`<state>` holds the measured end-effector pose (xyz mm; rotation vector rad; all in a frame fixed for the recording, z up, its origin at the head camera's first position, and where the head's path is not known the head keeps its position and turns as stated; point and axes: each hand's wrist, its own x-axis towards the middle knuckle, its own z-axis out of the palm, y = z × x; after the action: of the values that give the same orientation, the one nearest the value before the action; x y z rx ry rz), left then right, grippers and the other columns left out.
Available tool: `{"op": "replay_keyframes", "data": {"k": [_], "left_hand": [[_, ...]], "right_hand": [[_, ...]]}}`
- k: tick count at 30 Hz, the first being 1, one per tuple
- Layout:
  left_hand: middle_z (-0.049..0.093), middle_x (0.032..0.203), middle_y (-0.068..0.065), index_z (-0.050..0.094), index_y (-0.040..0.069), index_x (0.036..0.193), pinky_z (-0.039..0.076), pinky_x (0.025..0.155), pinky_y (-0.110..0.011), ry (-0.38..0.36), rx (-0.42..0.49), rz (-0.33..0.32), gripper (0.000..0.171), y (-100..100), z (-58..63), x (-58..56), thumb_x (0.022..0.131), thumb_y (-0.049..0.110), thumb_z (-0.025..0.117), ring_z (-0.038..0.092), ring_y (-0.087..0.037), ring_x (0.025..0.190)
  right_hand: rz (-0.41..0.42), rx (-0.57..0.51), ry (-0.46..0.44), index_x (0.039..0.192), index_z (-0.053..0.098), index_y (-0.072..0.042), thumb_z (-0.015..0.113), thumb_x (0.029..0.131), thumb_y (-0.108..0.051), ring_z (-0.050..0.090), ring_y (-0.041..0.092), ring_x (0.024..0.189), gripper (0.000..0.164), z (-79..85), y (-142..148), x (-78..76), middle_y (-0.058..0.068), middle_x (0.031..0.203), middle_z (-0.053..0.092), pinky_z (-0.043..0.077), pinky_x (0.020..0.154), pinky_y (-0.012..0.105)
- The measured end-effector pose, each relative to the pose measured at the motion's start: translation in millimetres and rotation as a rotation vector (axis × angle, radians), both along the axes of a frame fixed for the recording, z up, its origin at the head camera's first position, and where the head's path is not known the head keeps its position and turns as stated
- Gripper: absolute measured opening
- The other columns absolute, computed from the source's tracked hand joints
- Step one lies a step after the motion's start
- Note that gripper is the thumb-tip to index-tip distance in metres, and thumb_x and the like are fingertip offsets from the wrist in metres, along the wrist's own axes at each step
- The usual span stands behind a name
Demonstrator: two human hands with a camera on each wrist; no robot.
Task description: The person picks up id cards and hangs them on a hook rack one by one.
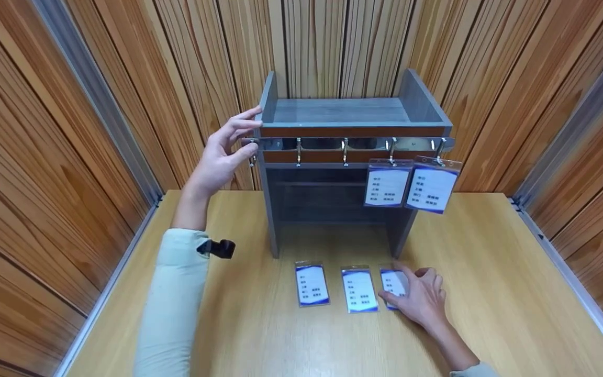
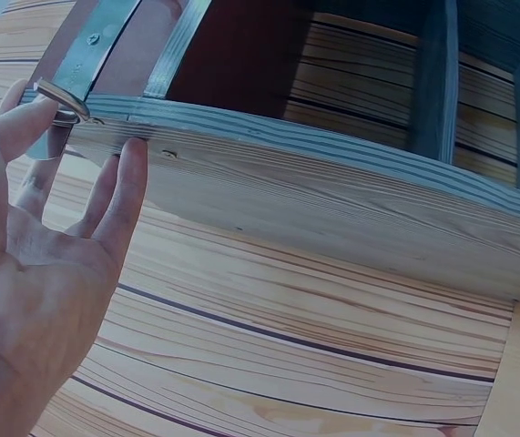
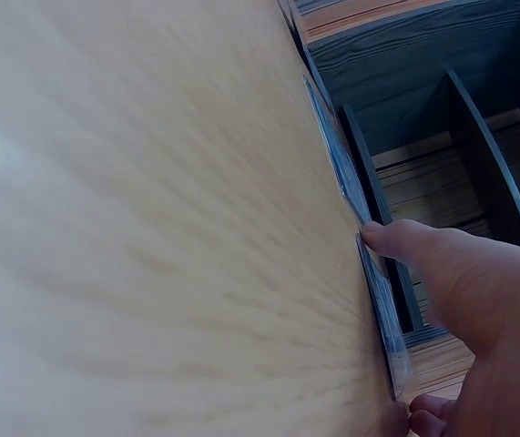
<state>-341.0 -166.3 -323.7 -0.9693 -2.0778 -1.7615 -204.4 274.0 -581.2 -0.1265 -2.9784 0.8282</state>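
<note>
My left hand (image 1: 220,159) is at the left end of the metal hook rail (image 1: 322,144) on a grey shelf unit (image 1: 424,102). Its fingers are extended against the side panel, and the thumb touches the rail by the end hook (image 2: 64,100). On the table, my right hand (image 1: 422,298) holds the rightmost loose ID badge (image 1: 393,283) by its edges, thumb on the left side; the hand covers part of it. Left of it lie a middle badge (image 1: 360,289) and another badge (image 1: 312,284). Two more, a left hanging badge (image 1: 387,184) and a right hanging badge (image 1: 433,186), hang from hooks.
The shelf unit stands on the wooden table (image 1: 249,314), close to the wood-panelled back wall (image 1: 343,47). Panelled walls with metal strips (image 1: 115,272) along their base flank the table. A black clip-like device (image 1: 218,248) is on the left sleeve.
</note>
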Motion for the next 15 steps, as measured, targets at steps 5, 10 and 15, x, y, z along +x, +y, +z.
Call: {"op": "replay_keyframes", "data": {"k": [5, 10, 15], "left_hand": [[0.045, 0.181, -0.007, 0.063, 0.002, 0.147, 0.038, 0.13, -0.054, -0.018, 0.007, -0.002, 0.036, -1.8, -0.3, 1.7, 0.111, 0.001, 0.061, 0.043, -0.028, 0.167], [0.046, 0.181, -0.007, 0.065, 0.002, 0.145, 0.038, 0.13, -0.054, -0.019, 0.013, 0.011, 0.035, -2.9, 1.0, 3.7, 0.111, 0.0, 0.061, 0.044, -0.028, 0.166], [0.046, 0.181, -0.008, 0.063, 0.0, 0.146, 0.036, 0.133, -0.059, -0.001, 0.0, 0.002, 0.036, -0.4, 0.8, 1.4, 0.111, 0.001, 0.061, 0.044, -0.029, 0.166]], "right_hand": [[0.018, -0.008, 0.022, 0.157, 0.064, -0.023, 0.088, 0.094, -0.044, 0.039, 0.044, 0.117, 0.071, 0.1, -0.1, 0.6, 0.032, 0.135, 0.048, 0.034, 0.086, 0.047], [0.063, -0.052, 0.019, 0.156, 0.066, -0.024, 0.088, 0.094, -0.032, 0.04, 0.043, 0.121, 0.066, 2.7, 0.3, 0.6, 0.032, 0.137, 0.051, 0.034, 0.091, 0.05], [0.065, -0.086, 0.009, 0.157, 0.064, -0.018, 0.09, 0.092, -0.025, 0.039, 0.044, 0.125, 0.07, 4.5, 2.4, 2.6, 0.033, 0.14, 0.048, 0.034, 0.095, 0.051]]}}
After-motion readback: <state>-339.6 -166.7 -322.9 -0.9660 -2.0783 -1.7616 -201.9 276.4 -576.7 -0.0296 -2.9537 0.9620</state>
